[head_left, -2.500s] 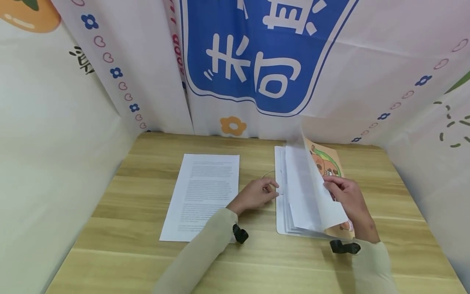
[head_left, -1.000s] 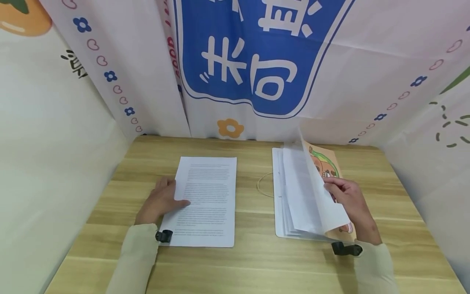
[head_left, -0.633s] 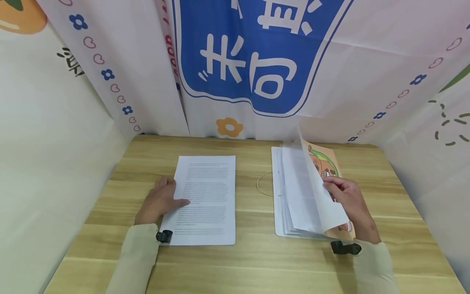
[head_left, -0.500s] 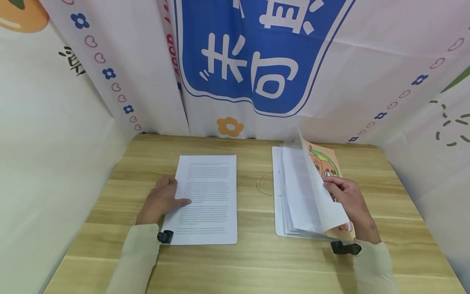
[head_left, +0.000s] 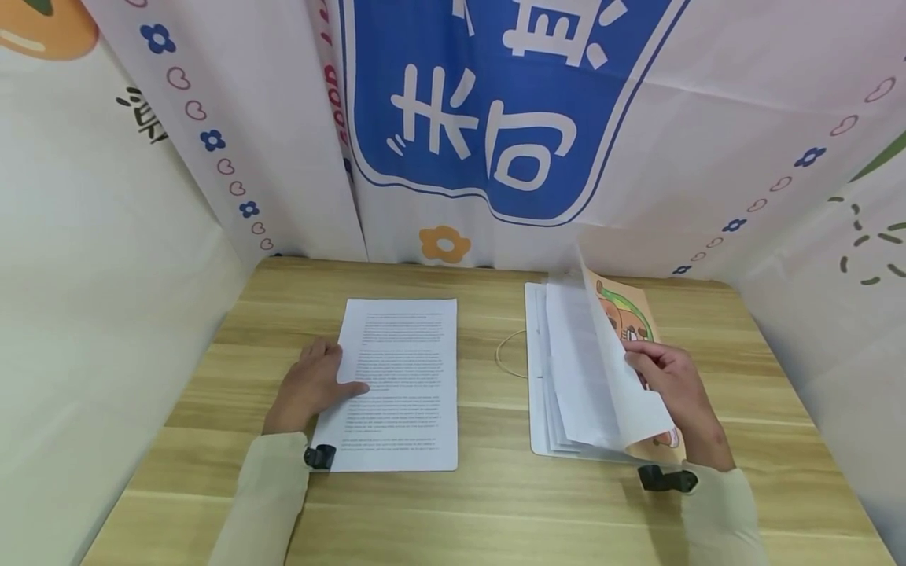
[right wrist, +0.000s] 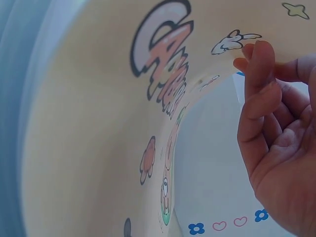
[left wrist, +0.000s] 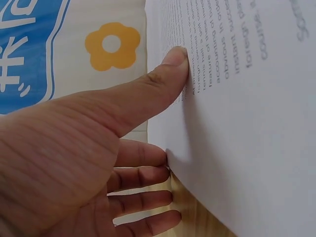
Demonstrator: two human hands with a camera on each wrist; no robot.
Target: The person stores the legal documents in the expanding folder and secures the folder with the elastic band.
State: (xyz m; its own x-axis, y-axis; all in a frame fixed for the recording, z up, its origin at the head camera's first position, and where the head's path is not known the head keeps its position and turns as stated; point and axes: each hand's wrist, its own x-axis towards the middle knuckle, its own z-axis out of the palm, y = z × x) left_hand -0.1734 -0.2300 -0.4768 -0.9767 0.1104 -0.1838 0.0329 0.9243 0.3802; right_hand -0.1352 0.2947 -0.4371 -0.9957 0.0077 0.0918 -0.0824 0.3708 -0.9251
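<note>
On the left side of the table lies a stack of printed paper (head_left: 403, 377). My left hand (head_left: 307, 385) rests along its left edge, thumb over the top sheet. In the left wrist view, the fingers (left wrist: 143, 200) extend straight with their tips at the paper's edge. Over on the right is a folder (head_left: 535, 369) holding several white sheets (head_left: 580, 369). My right hand (head_left: 668, 381) pinches the edge of its raised, curving cover (head_left: 626, 303). That cover has a peach outer face with cartoon animals and lettering, seen close up in the right wrist view.
A thin elastic loop (head_left: 501, 354) sticks out from the folder's left edge onto the wooden table (head_left: 488, 503). White printed cloth (head_left: 708, 141) hangs behind the table and on both sides.
My left hand has moved from the folder's left edge over to the left edge of the paper stack and stays there. My right hand keeps its hold on the cover, unmoved.
</note>
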